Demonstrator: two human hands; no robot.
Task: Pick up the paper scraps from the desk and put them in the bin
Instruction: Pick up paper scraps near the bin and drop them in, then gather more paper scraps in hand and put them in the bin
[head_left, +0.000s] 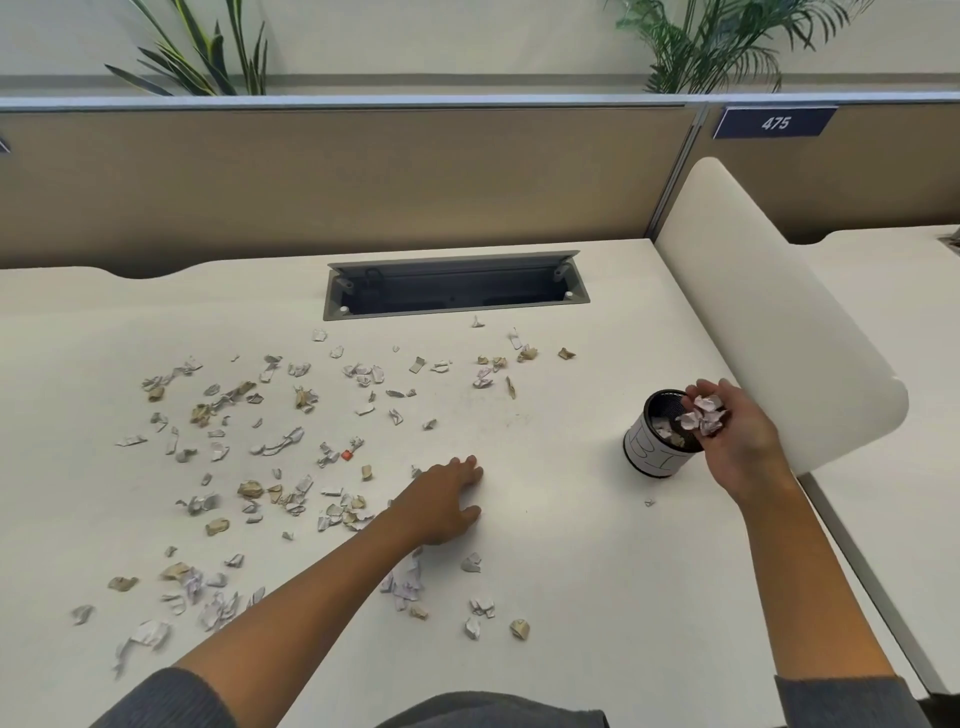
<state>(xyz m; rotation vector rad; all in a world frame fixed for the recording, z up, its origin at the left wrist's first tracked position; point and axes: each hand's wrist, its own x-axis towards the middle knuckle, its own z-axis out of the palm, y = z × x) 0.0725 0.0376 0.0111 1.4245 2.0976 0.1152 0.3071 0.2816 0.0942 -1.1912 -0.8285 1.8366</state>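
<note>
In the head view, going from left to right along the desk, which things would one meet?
Scattered white and tan paper scraps → small red scrap → left hand flat on the desk → black mesh bin with white label → right hand holding crumpled scraps over it.

White counter (571, 545) w/ an open grey cable tray (452, 286) sitting at its far edge. Tan partition (337, 182) running behind, a blue "475" sign (775, 122) hanging on it. White divider (769, 312) standing at right edge. Plants (727, 41) showing beyond, even light falling.
</note>
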